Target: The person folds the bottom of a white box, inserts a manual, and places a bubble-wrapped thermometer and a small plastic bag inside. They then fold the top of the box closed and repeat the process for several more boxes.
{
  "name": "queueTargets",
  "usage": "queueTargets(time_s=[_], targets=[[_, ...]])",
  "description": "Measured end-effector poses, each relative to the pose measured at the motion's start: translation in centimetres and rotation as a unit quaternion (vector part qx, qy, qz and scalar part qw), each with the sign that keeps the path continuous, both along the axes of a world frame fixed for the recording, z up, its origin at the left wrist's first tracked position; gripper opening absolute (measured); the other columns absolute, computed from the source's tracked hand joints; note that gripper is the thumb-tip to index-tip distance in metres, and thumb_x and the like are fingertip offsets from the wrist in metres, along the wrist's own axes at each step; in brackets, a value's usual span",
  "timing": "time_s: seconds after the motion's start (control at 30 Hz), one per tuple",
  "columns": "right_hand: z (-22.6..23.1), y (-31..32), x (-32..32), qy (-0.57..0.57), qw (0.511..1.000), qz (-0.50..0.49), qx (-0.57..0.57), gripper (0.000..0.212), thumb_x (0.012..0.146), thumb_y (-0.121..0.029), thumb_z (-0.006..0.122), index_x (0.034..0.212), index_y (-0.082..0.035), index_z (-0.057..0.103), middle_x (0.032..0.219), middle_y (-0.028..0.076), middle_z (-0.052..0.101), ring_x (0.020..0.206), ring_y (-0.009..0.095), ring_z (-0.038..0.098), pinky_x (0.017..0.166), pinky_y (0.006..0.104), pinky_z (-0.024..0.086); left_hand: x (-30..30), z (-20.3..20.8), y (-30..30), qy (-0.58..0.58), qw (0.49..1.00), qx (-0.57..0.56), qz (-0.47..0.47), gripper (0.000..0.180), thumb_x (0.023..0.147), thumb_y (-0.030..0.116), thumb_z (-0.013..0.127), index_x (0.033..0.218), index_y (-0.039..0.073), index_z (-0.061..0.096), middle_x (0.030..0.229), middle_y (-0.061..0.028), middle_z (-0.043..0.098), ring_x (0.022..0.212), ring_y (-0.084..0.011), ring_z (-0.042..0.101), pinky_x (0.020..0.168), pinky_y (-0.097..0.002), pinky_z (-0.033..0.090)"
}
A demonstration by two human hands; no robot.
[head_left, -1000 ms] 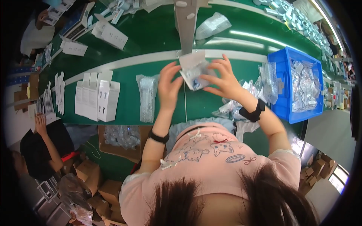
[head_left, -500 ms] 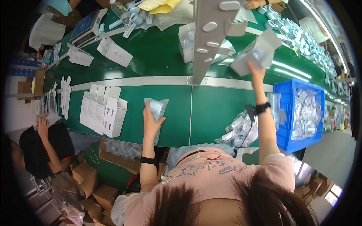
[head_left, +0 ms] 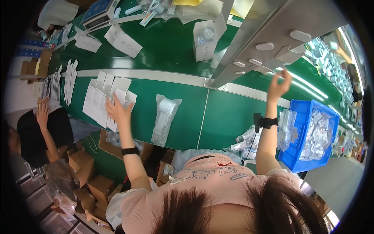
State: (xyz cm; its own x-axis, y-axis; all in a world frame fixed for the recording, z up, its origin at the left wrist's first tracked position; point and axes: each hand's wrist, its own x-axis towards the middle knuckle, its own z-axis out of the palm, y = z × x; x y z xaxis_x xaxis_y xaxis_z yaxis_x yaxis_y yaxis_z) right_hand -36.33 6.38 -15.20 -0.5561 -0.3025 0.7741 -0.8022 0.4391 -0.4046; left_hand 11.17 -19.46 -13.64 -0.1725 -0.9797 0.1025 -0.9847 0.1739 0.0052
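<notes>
Head view, left hand [head_left: 117, 111] fingers spread on white flat cartons [head_left: 107, 97] (touching), right hand [head_left: 279, 85] raised, loosely apart.

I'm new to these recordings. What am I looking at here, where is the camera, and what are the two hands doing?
This is a fisheye camera worn on a person's head, looking down, so straight edges bend. The left hand rests on a stack of flat white cartons on the green table. The right hand is raised near a grey metal frame, open and holding nothing. A clear bag lies between them, and a blue bin of packets sits at right. Another person's hand works at far left.
</notes>
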Motion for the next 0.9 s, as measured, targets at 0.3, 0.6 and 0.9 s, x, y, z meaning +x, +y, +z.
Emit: queueTargets(time_s=[0.3,0.6,0.9], targets=[[-9.6,-12.1,-1.2,-0.159,0.945,0.141,0.25,0.058,0.071,-0.014,0.062,0.123,-0.004,0.038,0.091,0.023,0.054,0.093,0.037,0.053,0.082,0.0409,0.042,5.3,-3.8,-2.1,-0.09,0.991,0.055,-0.076,0.109,0.056,0.022,0.08,0.139,0.014,0.008,0.142,-0.022,0.006,0.131,-0.0396,0.004,0.095,-0.065,0.015],[-14.0,-9.2,-3.3,-0.108,0.993,0.016,0.045,0.07,0.066,-0.013,0.065,0.126,-0.001,0.032,0.111,0.023,0.047,0.108,0.035,0.045,0.092,0.0396,0.036,-0.9,4.7,5.5,0.418,0.882,0.147,-0.162,0.115,0.048,0.019,0.084,0.136,0.007,0.011,0.136,-0.0183,0.02,0.124,-0.0307,0.028,0.1,-0.0422,0.027],[7.0,5.7,10.7,-0.382,0.853,0.162,-0.316,0.056,0.069,-0.004,0.063,0.119,-0.006,0.036,0.109,0.01,0.047,0.1,0.02,0.049,0.088,0.0301,0.04,-12.0,3.6,14.9,0.488,0.757,0.236,-0.365,0.097,0.044,0.017,0.085,0.122,0.01,0.029,0.121,-0.0171,0.032,0.114,-0.0311,0.036,0.094,-0.041,0.034]])
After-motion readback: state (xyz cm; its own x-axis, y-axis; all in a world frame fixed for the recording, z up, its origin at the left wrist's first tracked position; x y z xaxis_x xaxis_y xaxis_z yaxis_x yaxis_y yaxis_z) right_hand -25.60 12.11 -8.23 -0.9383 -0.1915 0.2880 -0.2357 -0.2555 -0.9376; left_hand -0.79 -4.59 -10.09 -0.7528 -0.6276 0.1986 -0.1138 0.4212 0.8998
